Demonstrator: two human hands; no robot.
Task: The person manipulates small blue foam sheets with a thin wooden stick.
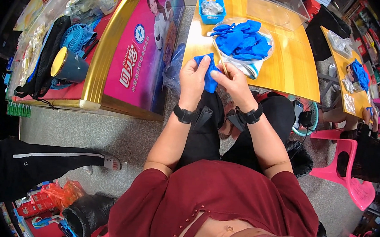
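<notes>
Hands: two, both closed in narrow pinches on one soft blue piece (210, 84), held in front of the wooden table (296, 66) at its near left side

Left hand (191, 81): fingers folded round the piece's left side, thumb on top
Right hand (234, 84): thumb pressed on the right edge; one thin pale stick (222, 63) rises by its fingers, seemingly gripped there too

Wrists: two black bands, one each

On table: one clear bowl (271, 48) heaped with more blue pieces (242, 39), overlapping, too tangled to count; one white-and-blue flat item (252, 71) partly beneath the bowl; one small blue basket (213, 20) with clear-wrapped contents, number unclear; one clear box (275, 3) at the far end

Right: one second table (348, 99), one blue heap (360, 75) on it; at least two pink chairs (347, 174) nearby

Writing: pink counter panel (126, 90) bears white lettering, large and small, one round white-and-blue emblem, one printed figure

Counter top: one blue fan (73, 37)
</notes>
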